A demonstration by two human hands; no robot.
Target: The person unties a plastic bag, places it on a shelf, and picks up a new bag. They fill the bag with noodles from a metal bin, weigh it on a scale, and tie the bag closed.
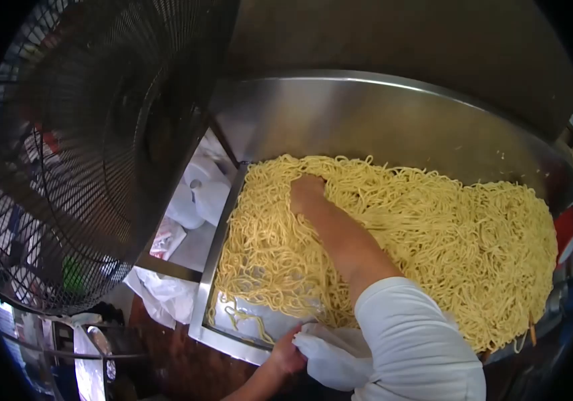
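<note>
A wide heap of yellow noodles (pixel 447 234) covers most of a metal-edged table. My right hand (pixel 308 190) is pushed into the noodles near the back left, its fingers buried and hidden from sight. Down at the front edge, my left hand (pixel 290 351) is closed on the rim of a white plastic bag (pixel 336 354). The bag hangs beside the table edge, partly behind my right sleeve, and its inside cannot be seen. Thin strands lie over the bare metal tabletop (pixel 259 314) close to my left hand.
A large caged fan (pixel 79 160) stands close on the left. A steel backsplash (pixel 366 120) rises behind the noodles. White plastic containers (pixel 199 194) and a white bag (pixel 166 291) sit left of the table. Something red (pixel 565 230) is at the far right.
</note>
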